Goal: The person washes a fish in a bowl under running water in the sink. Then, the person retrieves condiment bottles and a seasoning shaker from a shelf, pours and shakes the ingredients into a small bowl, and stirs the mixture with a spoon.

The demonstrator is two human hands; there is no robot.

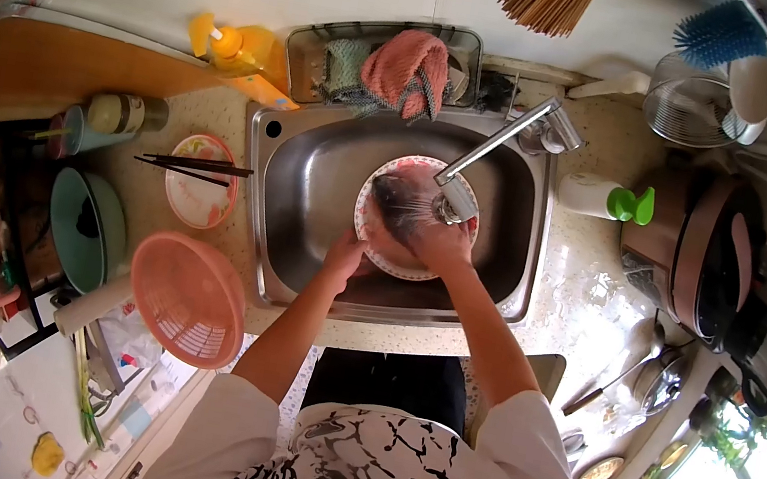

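A white plate [376, 251] with a red patterned rim is in the steel sink, below the faucet. On it lies a dark grey and pinkish fish [397, 203], and water from the faucet head [455, 203] sprays over it. My left hand [344, 255] grips the plate's near-left edge; some of its fingers are hidden below the rim. My right hand [443, 248] is over the right part of the plate with its fingers closed against the fish. The faucet and spray partly cover those fingertips.
The steel sink [300, 160] surrounds the plate. To its left are a pink colander [188, 298], a bowl with chopsticks [198, 193] and a green basin [88, 231]. A rack with cloths [407, 71] stands behind; a green-topped bottle [594, 196] and a cooker [686, 250] are on the right.
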